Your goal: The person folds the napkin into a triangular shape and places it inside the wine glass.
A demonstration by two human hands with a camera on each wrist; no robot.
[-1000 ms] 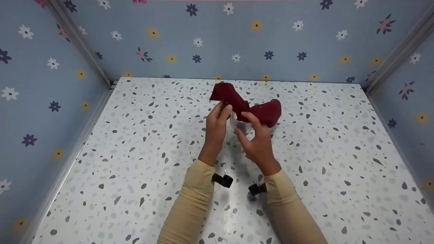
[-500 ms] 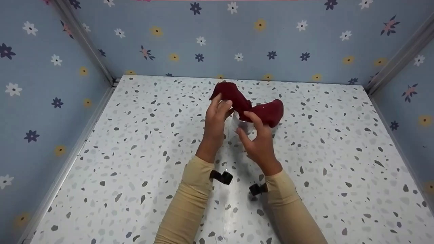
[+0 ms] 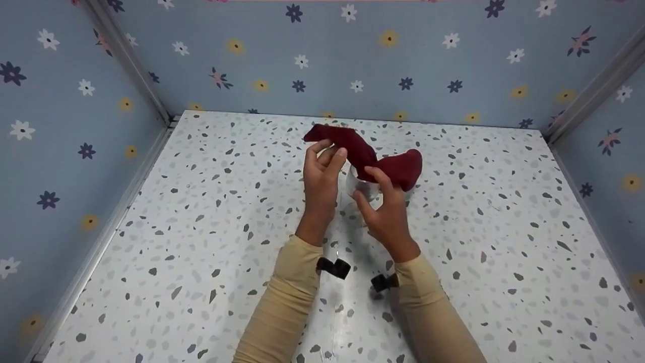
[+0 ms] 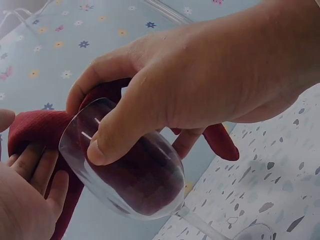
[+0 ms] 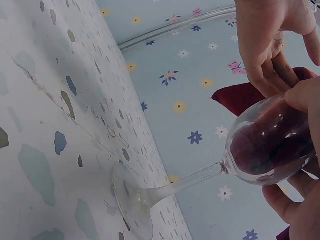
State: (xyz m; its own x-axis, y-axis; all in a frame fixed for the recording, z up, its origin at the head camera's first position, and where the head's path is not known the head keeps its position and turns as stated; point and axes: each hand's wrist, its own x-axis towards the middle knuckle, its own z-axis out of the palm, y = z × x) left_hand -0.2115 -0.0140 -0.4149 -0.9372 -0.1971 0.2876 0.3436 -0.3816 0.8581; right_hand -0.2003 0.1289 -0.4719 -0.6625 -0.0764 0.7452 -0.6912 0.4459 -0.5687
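A clear wine glass [image 3: 359, 189] is tilted above the tabletop, with its bowl, stem and foot showing in the right wrist view. My right hand [image 3: 390, 214] grips the bowl, thumb on the near side and fingers round the far side. A dark red cloth [image 3: 350, 143] is tucked into the bowl [image 5: 250, 155] and fills much of it. One part of the cloth hangs out to the right behind my right fingers, and another stretches left. My left hand [image 3: 321, 184] holds that left part, its fingers curled against the fabric [image 4: 45, 120].
A white speckled table [image 3: 201, 242] lies below, and blue flowered panels [image 3: 262, 55] enclose its back and sides. Each wrist wears a small black camera mount [image 3: 335, 267] over a tan sleeve [image 3: 282, 297].
My left fingers have shifted on the cloth, lifting off and curling in again. The cloth's left end has swung further left and flattened. My right hand keeps its hold on the glass.
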